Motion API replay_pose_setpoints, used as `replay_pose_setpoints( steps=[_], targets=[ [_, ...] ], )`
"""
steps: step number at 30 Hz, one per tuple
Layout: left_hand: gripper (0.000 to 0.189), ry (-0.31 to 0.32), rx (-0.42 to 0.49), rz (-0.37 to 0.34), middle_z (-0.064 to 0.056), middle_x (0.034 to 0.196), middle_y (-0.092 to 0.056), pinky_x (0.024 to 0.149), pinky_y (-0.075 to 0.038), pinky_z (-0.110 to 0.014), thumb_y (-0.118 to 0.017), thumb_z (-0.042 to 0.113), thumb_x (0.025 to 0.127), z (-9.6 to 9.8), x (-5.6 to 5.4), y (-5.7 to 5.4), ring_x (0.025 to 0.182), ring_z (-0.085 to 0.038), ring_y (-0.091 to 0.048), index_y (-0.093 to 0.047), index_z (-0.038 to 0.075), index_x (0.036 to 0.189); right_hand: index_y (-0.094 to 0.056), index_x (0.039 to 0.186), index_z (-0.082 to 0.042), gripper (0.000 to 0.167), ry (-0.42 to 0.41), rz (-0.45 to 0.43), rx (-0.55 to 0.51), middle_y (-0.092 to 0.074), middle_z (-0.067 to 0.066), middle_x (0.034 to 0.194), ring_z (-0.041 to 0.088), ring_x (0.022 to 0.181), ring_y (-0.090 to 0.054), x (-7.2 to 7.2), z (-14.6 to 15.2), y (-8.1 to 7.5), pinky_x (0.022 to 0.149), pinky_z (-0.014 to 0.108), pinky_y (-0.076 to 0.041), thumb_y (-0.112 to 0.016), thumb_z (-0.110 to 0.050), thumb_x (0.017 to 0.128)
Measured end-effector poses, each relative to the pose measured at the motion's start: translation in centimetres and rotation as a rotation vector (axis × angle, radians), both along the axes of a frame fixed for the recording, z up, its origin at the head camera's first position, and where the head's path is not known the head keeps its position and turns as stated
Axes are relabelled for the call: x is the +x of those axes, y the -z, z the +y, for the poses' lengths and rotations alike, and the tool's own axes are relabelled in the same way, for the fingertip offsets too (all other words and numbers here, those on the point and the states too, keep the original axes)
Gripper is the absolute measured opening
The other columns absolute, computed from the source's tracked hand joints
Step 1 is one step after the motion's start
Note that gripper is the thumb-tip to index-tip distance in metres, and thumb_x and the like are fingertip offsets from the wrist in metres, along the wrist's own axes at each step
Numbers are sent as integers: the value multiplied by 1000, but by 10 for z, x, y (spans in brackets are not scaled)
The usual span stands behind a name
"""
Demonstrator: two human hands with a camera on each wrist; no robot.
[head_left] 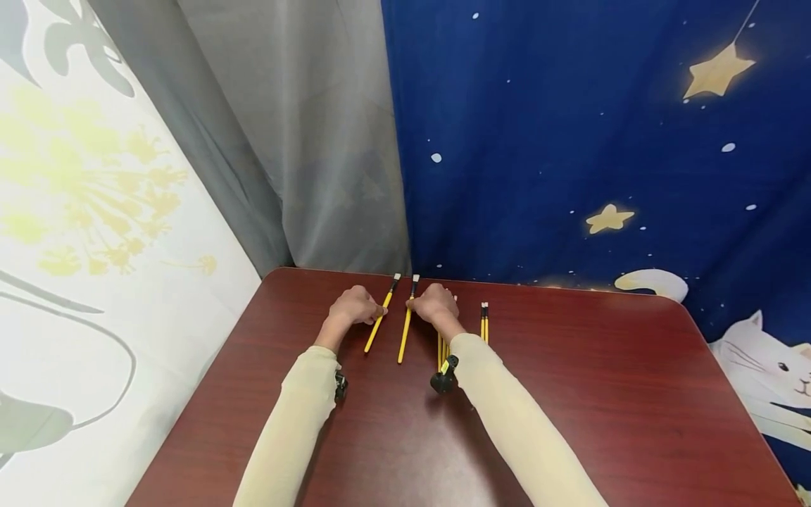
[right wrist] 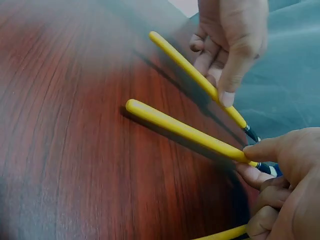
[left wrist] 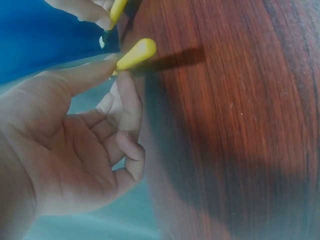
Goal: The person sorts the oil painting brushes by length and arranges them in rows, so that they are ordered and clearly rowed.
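Observation:
My left hand (head_left: 356, 307) pinches a yellow-handled paintbrush (head_left: 374, 332) between thumb and fingertips. That brush's pale bristles point to the table's far edge, and its rounded handle end (left wrist: 138, 53) faces the left wrist camera. Just to the right, my right hand (head_left: 436, 304) pinches a second yellow paintbrush (right wrist: 185, 131) close to its dark ferrule. The two brushes slant side by side with a gap between them, each casting a shadow on the wood. More yellow paintbrushes (head_left: 440, 352) lie beneath my right wrist, partly hidden by it.
Two more paintbrushes (head_left: 484, 322) lie together right of my right forearm. The reddish-brown table (head_left: 602, 394) ends at a curtain, grey (head_left: 342, 176) on the left and blue with stars (head_left: 538, 141) on the right. A black wrist camera (head_left: 443, 380) sits under my right sleeve.

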State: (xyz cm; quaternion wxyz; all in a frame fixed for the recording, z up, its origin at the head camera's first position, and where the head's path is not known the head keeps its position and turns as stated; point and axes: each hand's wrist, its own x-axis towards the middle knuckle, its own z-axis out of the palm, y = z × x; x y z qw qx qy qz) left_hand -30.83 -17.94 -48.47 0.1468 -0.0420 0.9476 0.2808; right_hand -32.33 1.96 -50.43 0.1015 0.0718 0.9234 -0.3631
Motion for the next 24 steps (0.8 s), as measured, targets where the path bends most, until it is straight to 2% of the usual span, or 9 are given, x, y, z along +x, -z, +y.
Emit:
replay_pose_setpoints(
  steps=[5, 13, 24],
  targets=[
    [30, -8, -25, -7, -1, 74, -77, 74, -53, -36, -78, 36, 94, 1, -4, 3, 80, -22, -75, -76, 10, 79, -66, 69, -14, 36, -14, -4, 48, -57, 1, 66, 25, 69, -62, -1, -10, -2, 58, 36, -43, -79, -38, 92],
    [32, -10, -100, 28, -2, 72, -73, 64, -47, -33, -77, 38, 95, 9, 2, 5, 74, -23, -70, -74, 11, 77, -69, 79, -14, 29, -48, -18, 133, -65, 5, 77, 25, 71, -63, -4, -23, -1, 58, 37, -45, -76, -40, 90],
    [33, -41, -174, 52, -1, 69, -71, 58, -45, -33, -76, 38, 96, 15, 1, 6, 67, -20, -66, -75, 12, 76, -66, 73, -14, 30, -94, -40, 149, -56, 2, 65, 23, 61, -59, -11, -28, 4, 49, 34, -42, -74, -36, 92]
  ],
)
